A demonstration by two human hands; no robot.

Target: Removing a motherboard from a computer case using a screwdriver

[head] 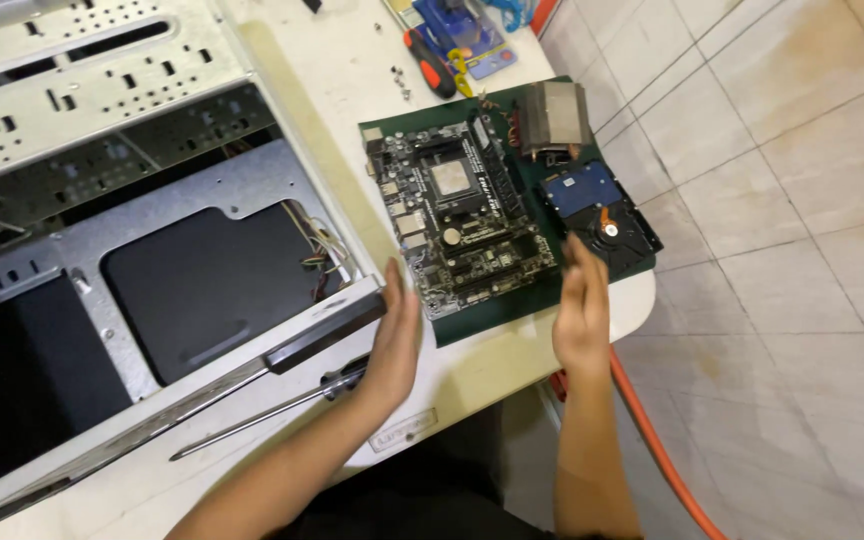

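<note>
Head view, looking down on a white worktable (512,345).

A dark rectangular motherboard with a square silver processor socket (462,225) is seen lying flat on a dark green mat (482,318) at the right part of the table. The board is flanked by both hands, one at each of its near corners.

The left hand (395,340) is held edge-on, fingers straight and together, palm turned toward the board. Its fingertips are placed just beside the board's near left corner; actual contact cannot be told. The right hand (582,310) is held likewise, flat and upright, palm turned inward, at the board's near right corner, over the mat's edge. Nothing is clasped by either hand; the two are kept well apart with the board's near end between them.

Just beyond the right hand, a blue-topped black hard drive (602,210) is laid on the mat. Behind it a finned grey metal heatsink (555,118) is set. A long screwdriver with a dark handle (272,408) is laid on the table under the left forearm. The opened grey metal computer case (132,180) occupies the left of the table. A red-and-black-handled screwdriver (430,62) lies at the far end. An orange hose (652,440) runs across the tiled floor.
</note>
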